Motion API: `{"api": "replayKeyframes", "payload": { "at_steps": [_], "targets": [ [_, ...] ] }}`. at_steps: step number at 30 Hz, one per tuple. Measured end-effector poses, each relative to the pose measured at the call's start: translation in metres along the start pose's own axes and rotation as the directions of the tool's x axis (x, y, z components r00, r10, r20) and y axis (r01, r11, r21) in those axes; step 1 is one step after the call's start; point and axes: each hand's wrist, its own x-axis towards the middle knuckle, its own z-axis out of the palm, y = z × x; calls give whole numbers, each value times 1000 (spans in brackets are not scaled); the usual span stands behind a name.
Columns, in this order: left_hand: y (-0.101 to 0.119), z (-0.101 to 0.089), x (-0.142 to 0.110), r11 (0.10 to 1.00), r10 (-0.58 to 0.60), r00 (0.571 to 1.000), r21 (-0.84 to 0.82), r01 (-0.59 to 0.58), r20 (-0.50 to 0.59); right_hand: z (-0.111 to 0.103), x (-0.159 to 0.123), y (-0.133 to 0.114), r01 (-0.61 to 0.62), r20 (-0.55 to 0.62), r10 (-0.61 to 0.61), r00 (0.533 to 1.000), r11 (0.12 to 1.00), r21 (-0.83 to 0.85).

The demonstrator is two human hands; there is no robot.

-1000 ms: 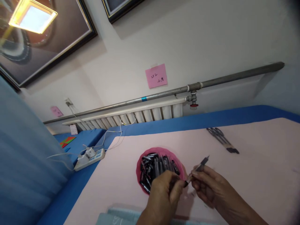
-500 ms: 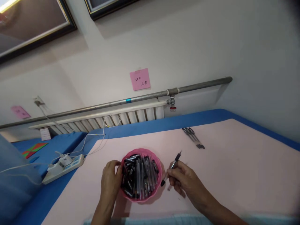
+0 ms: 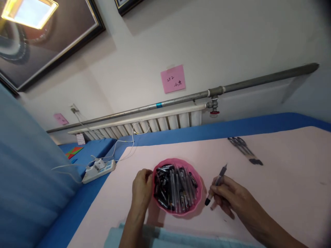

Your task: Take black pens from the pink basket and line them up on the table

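A round pink plastic basket (image 3: 200, 198) with a scalloped rim stands on the pink table cover, filled with clear pen barrels and black pen parts. At its left rim is my left hand (image 3: 141, 189), fingers curled against the edge; the fingertips are partly hidden. Right of the basket, my right hand (image 3: 230, 194) pinches a gel pen (image 3: 219, 179) with a dark grip, tip pointing up and a black end downward. A second clear tube end (image 3: 213, 206) shows under those fingers, its rest hidden. Several pens (image 3: 244, 150) lie together farther back on the right.
A white power strip (image 3: 99, 171) with plugs and cables lies on the blue table edge at left. Beside it hangs a blue curtain (image 3: 31, 165). A radiator (image 3: 165, 122) and a metal pipe (image 3: 186, 98) run along the wall behind. Light-blue cloth (image 3: 181, 241) is at the near edge.
The camera has turned left, so everything sits farther right in the picture. Both hands keep nearly the same place around the basket, and the pen stays in my right hand.
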Motion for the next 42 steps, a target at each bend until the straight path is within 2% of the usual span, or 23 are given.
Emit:
{"api": "replayKeyframes", "payload": {
  "at_steps": [3,8,11,15,42],
  "targets": [
    [2,3,-1,998,38,999,46,-40,34,-1,0,1,2,-4,-2,1000,1000,-9],
    [10,15,-3,935,152,980,301,-185,130,-1,1,0,4,15,-4,1000,1000,-8],
    [15,20,-5,873,147,974,440,-209,172,-2,1,0,-4,18,5,1000,1000,-17],
    [19,22,-7,822,128,969,523,-224,212,0,2,1,-14,15,14,1000,1000,-24],
    [23,24,-4,758,176,937,566,-324,301,3,-1,-3,-29,38,29,999,999,-15]
  ]
}}
